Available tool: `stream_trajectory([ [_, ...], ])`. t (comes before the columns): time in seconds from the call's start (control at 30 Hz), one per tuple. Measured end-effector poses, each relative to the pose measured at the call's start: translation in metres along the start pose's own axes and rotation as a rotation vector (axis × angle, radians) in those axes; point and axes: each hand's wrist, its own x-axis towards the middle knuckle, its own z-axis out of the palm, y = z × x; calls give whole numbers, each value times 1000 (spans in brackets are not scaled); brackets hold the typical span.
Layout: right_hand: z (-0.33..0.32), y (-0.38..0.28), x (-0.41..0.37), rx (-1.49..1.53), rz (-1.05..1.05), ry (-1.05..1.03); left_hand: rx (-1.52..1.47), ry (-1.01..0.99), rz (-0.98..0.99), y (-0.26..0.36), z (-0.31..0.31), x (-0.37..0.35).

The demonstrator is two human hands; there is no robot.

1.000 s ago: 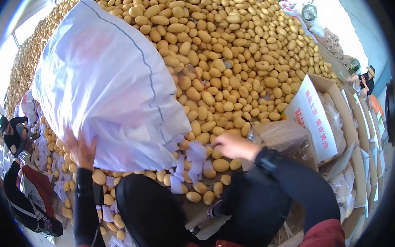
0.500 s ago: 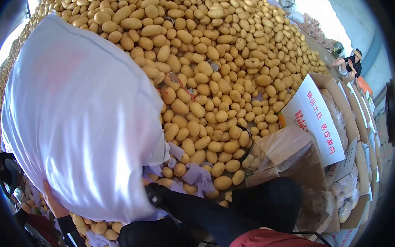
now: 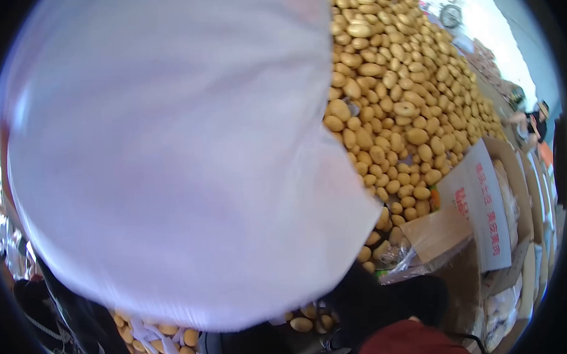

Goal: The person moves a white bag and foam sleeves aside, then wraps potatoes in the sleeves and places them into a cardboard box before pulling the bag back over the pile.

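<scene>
A large, bulging white sack (image 3: 183, 162) fills the left and middle of the view, raised close to the camera. What is inside it cannot be seen. Along its left edge shows a narrow strip of my left hand (image 3: 6, 168), pressed to the cloth and holding it; most of the fingers are out of sight. My right arm, in a dark sleeve (image 3: 356, 293), reaches behind the sack's lower right corner, where the sack hides my right hand on it. Beyond lies a big heap of yellow potatoes (image 3: 406, 110).
Right of the heap, an open cardboard box (image 3: 451, 233) lined with clear plastic stands beside a row of printed boxes (image 3: 490, 201). Loose potatoes (image 3: 158, 353) and pale purple scraps (image 3: 151, 334) lie below the sack. A person (image 3: 534, 121) sits at the far right.
The white sack has come up and nearer, spreading rightward over much of the potato heap. My left hand has shifted up its left side; my right hand has gone behind it.
</scene>
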Motion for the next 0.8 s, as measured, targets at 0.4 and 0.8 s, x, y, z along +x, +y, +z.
stream_trajectory([
  [0.4,-179,-104,-41,-101,131,-39,309,-349,105,-89,181,42],
  [0.8,-235,-5,-275,-720,436,165,-687,-532,-371,26,170,-47],
])
